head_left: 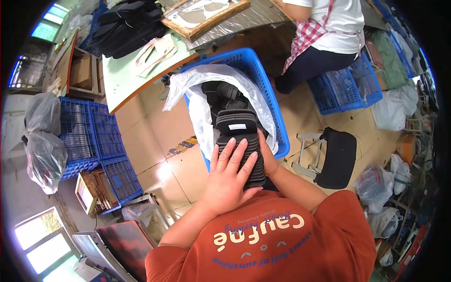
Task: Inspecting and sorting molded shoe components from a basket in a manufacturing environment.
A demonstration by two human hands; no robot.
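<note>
A long stack of black padded pieces (240,146) lies between my two hands, in front of my body. My left hand (230,173) rests across its top and left side, with fingers spread over the layers. Along the right side my right hand (268,157) presses, its fingers partly hidden by the stack. A similar black bundle with a white label (237,127) sits just beyond the stack. Past it stands a blue plastic crate (256,61), lined with a clear plastic bag (199,77). More black pieces (223,94) lie inside the bag.
A pale green table (122,77) holds black pieces (124,28) and cut strips (157,54). A person (329,33) in a checked apron is at the far right, beside blue crates (345,87). A black-seated stool (336,160) stands right; stacked blue crates (91,134) stand left.
</note>
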